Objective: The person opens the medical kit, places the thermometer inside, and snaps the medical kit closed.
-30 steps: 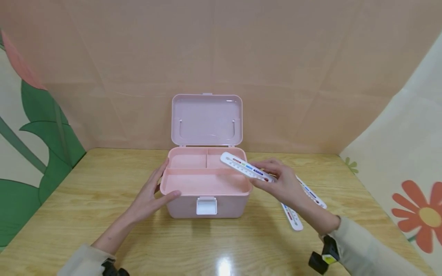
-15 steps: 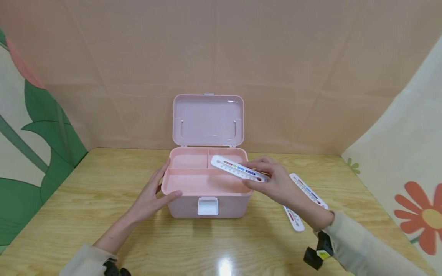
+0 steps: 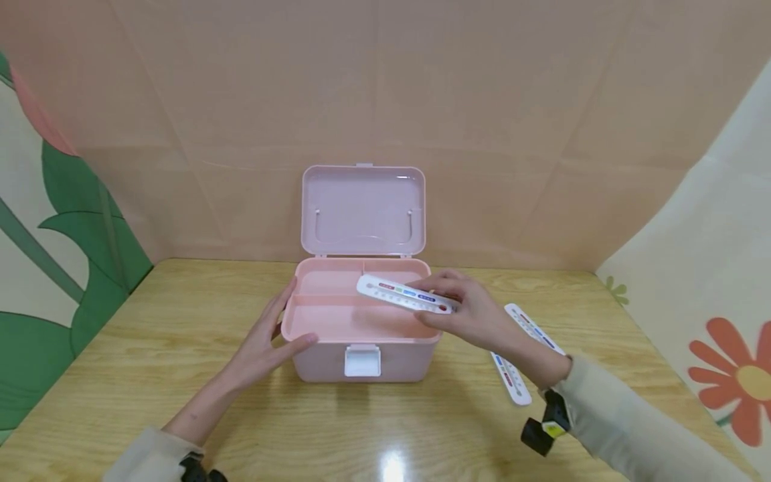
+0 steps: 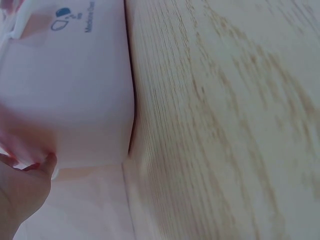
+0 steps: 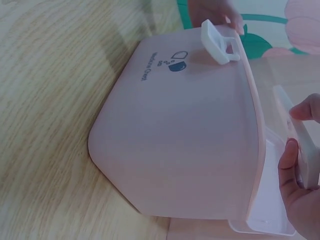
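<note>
A pink medicine chest (image 3: 400, 361) stands on the wooden table with its lid (image 3: 363, 211) raised and its divided top tray in view. My left hand (image 3: 265, 348) rests on the chest's left side, fingers lying along the wall and thumb across the front rim. A flat white thermometer (image 3: 397, 294) with coloured markings hangs tilted above the tray. My right hand (image 3: 466, 311) pinches its right end between thumb and fingers; the right wrist view shows this thermometer (image 5: 302, 145) edge-on. No other thing is visible in the tray, though the hand and thermometer hide part of it.
To the right of the chest, a white thermometer (image 3: 533, 328) and another thermometer (image 3: 512, 381) lie on the table (image 3: 229, 301), both partly behind my right forearm. A white latch (image 3: 363, 361) hangs on the chest's front. A plain backdrop rises close behind the lid.
My right hand has moved left with the thermometer, carrying it from the tray's right edge to above its middle. My left hand has stayed on the chest.
</note>
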`<state>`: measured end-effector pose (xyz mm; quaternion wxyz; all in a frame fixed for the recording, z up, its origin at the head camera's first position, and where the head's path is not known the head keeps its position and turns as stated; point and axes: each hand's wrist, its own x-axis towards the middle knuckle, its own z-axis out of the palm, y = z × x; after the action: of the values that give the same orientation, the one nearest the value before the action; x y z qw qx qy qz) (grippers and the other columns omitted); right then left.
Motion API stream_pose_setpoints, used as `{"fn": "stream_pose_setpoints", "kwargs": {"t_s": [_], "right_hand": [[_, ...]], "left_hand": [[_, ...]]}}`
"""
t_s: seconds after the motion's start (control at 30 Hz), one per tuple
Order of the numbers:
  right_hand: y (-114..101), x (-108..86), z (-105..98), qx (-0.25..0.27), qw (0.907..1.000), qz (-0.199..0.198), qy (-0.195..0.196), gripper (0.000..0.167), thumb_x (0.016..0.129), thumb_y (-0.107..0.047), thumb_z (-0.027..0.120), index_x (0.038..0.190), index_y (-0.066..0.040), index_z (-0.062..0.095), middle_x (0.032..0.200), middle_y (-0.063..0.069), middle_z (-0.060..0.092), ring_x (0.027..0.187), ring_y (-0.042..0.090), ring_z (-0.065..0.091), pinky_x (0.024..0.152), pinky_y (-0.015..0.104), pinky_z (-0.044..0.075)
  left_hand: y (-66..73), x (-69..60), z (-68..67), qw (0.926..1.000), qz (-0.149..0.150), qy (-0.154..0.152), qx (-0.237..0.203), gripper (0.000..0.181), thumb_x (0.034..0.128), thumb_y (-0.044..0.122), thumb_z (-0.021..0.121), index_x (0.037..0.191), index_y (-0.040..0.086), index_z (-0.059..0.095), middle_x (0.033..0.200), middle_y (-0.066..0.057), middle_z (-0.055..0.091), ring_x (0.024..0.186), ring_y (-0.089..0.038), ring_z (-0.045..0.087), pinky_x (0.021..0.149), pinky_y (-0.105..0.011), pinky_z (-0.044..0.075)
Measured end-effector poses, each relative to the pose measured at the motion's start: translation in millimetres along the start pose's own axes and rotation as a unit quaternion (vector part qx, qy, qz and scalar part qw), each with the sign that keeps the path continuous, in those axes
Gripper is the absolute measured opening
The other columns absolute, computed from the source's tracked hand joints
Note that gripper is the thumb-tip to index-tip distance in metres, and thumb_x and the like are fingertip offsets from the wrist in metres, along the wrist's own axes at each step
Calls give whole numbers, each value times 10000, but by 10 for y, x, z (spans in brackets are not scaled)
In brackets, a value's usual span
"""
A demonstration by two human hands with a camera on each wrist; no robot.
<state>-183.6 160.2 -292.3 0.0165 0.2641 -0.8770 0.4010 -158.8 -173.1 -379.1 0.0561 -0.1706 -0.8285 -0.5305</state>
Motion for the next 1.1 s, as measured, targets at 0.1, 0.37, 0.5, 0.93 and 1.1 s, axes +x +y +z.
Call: {"fn": "stream_pose_setpoints", "kwargs": {"t_s": [0.1,0.37,0.5,0.93,1.1], "right_hand": [[12,42,17,-23,9999,-146,-68,379,789,-196,782,1158,-157,705,1064,15,631,936,176,527,754,262,454],[31,126,76,-5,9992,-329,-223,369,782,-153,782,1144,-137,710,1003,12,630,914,172,501,745,256,461],[14,158,122,19,9989,-368,-273,371,772,-134,789,1135,-134,715,1045,5,650,928,161,527,740,233,475],[-2,234,230,61,9985,-386,-394,362,769,-113,784,1125,-125,718,1059,11,638,929,145,578,764,229,494],[-29,266,261,-78,9976,-542,-421,356,763,-122,796,1112,-113,726,1038,17,678,951,161,581,765,241,472]], "left_hand": [[6,-2,6,10000,-44,-17,-25,882,878,248,686,1552,241,117,1587,-126,157,1406,-350,262,1075,-593,325],[38,3,30,9999,-100,-41,-114,891,878,243,687,1553,262,106,1598,-122,124,1419,-357,232,1082,-605,303],[43,9,33,9998,-130,-41,-112,890,878,255,685,1552,273,103,1599,-117,120,1422,-360,229,1083,-606,299],[28,14,40,9998,-129,-40,-169,885,879,262,682,1549,292,104,1603,-98,110,1426,-345,222,1089,-605,292],[22,16,41,9997,-137,-44,-180,887,879,266,682,1548,300,102,1607,-91,99,1431,-350,211,1089,-610,287]]}}
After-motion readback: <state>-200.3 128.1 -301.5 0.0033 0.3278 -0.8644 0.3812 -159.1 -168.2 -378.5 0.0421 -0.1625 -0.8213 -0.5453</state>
